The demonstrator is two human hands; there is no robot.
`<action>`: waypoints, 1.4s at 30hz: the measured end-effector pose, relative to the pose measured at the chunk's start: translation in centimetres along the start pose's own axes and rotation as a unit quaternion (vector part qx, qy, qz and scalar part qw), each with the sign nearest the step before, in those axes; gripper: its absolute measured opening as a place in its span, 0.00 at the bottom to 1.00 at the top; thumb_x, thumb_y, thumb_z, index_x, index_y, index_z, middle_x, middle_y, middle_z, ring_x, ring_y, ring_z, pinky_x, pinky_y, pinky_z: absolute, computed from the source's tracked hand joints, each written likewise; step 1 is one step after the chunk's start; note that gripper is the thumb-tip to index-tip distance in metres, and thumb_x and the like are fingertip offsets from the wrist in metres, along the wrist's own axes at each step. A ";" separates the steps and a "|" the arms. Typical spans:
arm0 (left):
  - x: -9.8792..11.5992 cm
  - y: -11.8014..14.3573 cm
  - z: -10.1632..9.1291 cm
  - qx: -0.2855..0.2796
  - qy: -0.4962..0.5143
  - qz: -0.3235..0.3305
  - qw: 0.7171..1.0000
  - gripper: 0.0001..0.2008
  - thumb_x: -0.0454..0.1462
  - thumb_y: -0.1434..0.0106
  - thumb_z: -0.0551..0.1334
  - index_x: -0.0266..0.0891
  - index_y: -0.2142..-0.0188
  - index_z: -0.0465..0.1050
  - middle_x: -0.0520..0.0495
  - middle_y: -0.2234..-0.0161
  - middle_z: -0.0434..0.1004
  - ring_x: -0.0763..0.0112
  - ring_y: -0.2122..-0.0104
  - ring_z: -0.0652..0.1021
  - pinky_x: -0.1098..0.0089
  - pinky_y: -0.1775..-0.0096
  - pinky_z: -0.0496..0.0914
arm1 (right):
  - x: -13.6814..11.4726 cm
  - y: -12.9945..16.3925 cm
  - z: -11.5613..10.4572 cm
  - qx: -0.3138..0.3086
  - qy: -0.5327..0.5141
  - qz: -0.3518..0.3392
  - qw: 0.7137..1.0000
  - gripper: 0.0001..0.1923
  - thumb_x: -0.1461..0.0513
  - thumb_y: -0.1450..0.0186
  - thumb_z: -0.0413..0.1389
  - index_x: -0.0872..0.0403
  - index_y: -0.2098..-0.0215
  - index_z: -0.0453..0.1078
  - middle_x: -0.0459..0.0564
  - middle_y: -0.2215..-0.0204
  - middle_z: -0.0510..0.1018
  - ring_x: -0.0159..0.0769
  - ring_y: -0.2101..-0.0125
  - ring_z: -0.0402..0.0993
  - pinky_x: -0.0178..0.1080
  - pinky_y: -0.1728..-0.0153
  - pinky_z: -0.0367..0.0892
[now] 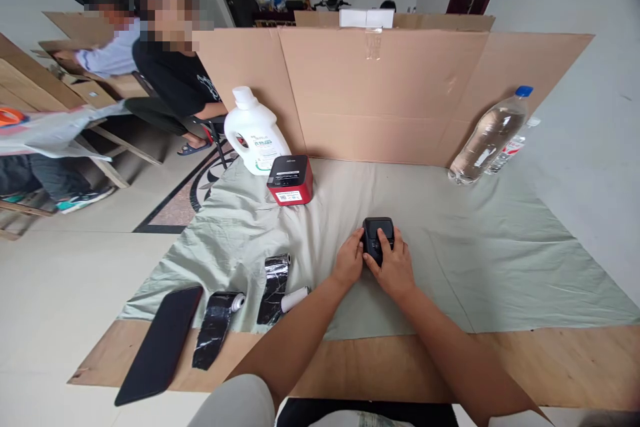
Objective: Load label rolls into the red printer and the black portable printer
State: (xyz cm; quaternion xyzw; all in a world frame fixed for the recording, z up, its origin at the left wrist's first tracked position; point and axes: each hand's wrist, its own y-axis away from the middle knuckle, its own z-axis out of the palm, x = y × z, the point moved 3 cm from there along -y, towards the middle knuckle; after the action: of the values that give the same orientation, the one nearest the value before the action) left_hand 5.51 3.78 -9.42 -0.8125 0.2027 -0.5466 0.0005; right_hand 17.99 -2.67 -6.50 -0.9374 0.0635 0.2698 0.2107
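A small black box-shaped device (371,240), much like a portable label printer, stands on the cloth in front of me. My left hand (349,257) grips its left side, fingertips against the edge. From the right, my right hand (395,265) holds it, with the thumb at the near side, one finger on the top face and the others along the right edge. Left of my left forearm lie a roll with a black glossy strip (274,283), a white roll (296,299) partly behind that arm, and a second roll with a black strip (215,333).
A red-and-black box-shaped device (295,190) stands before a white jug (257,137). A dark flat pad (160,347) lies at the left edge. Cardboard (380,100) walls the back; a large bottle (487,137) leans at right. Two people sit at far left.
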 end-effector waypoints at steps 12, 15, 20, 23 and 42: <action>0.3 0.0 0.5 -0.027 -0.027 0.001 0.999 0.28 0.45 0.34 0.54 0.37 0.38 0.59 0.37 0.38 0.62 0.56 0.38 0.63 0.52 0.37 0.54 | 4.2 -1.3 -1.1 0.038 -0.199 0.068 0.977 0.12 0.52 0.39 0.55 0.52 0.68 0.71 0.56 0.57 0.71 0.43 0.55 0.71 0.45 0.61 0.74; 0.2 -0.3 0.5 -0.020 -0.002 -0.016 1.000 0.27 0.44 0.36 0.57 0.38 0.39 0.62 0.37 0.39 0.64 0.55 0.39 0.64 0.51 0.37 0.54 | 5.3 -1.5 -0.4 0.032 -0.251 0.110 0.961 0.15 0.52 0.41 0.57 0.53 0.61 0.69 0.54 0.59 0.72 0.40 0.61 0.72 0.44 0.63 0.74; -0.2 -1.9 0.1 0.001 0.065 -0.155 0.986 0.21 0.38 0.41 0.61 0.38 0.48 0.71 0.39 0.54 0.77 0.55 0.54 0.75 0.52 0.48 0.67 | 5.6 -1.6 0.1 0.012 -0.261 0.106 0.959 0.20 0.53 0.41 0.56 0.52 0.53 0.68 0.55 0.55 0.70 0.40 0.60 0.71 0.45 0.62 0.73; -0.4 -3.0 0.1 0.016 0.137 -0.236 0.962 0.15 0.33 0.43 0.61 0.37 0.55 0.74 0.41 0.60 0.79 0.60 0.61 0.78 0.58 0.54 0.70 | 5.5 -1.5 0.4 0.004 -0.245 0.096 0.965 0.23 0.54 0.40 0.54 0.51 0.47 0.66 0.57 0.51 0.68 0.42 0.58 0.70 0.47 0.60 0.73; -1.2 -6.0 -0.4 -0.078 0.248 -0.287 0.922 0.31 0.27 0.56 0.63 0.40 0.49 0.75 0.43 0.47 0.74 0.82 0.80 0.69 0.76 0.81 0.58 | 3.4 -1.3 -0.1 0.014 -0.137 -0.001 0.990 0.13 0.61 0.35 0.48 0.51 0.56 0.71 0.52 0.32 0.41 0.50 0.39 0.58 0.57 0.42 0.62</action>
State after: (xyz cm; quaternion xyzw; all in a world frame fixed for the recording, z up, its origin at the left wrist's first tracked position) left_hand 6.72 9.74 -9.01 -0.6719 -0.0037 -0.6894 -0.2705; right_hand 21.23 -1.59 -7.83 -0.8887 0.0370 0.3945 0.2307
